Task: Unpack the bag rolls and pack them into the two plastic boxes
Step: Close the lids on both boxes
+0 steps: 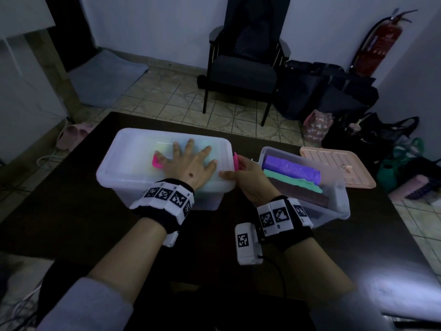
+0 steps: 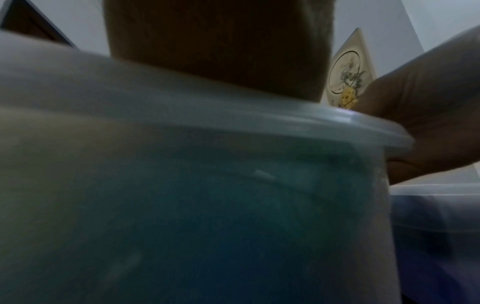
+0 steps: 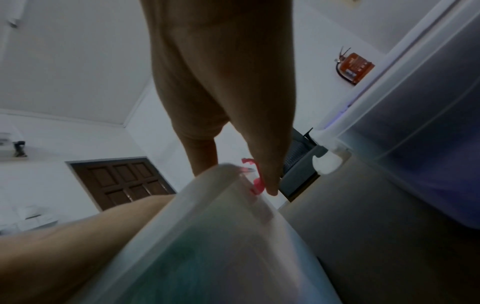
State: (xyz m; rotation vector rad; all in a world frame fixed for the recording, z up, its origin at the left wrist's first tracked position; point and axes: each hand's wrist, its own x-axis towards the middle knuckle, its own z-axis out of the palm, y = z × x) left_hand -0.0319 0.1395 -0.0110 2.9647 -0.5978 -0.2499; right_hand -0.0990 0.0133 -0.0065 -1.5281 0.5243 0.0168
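Note:
The left plastic box (image 1: 152, 199) stands on the table with its translucent lid (image 1: 133, 149) on top. Faint yellow and green colour shows through the lid. My left hand (image 1: 191, 161) lies flat on the lid, fingers spread, pressing down. My right hand (image 1: 242, 169) is at the box's right end, with its thumb on the lid corner and its fingers (image 3: 265, 144) curled onto the pink latch (image 1: 235, 161) (image 3: 255, 181). The right plastic box (image 1: 343, 206) is open and holds a purple roll (image 1: 291, 168), a green roll (image 1: 293, 181) and a brown roll (image 1: 303, 193).
A pink lid (image 1: 338, 168) lies flat behind the right box. A second pink piece (image 1: 156, 161) shows by my left thumb. The dark table (image 1: 71, 211) carries both boxes. Beyond it are a chair (image 1: 245, 58), dark bags (image 1: 329, 96) and a fire extinguisher (image 1: 379, 44).

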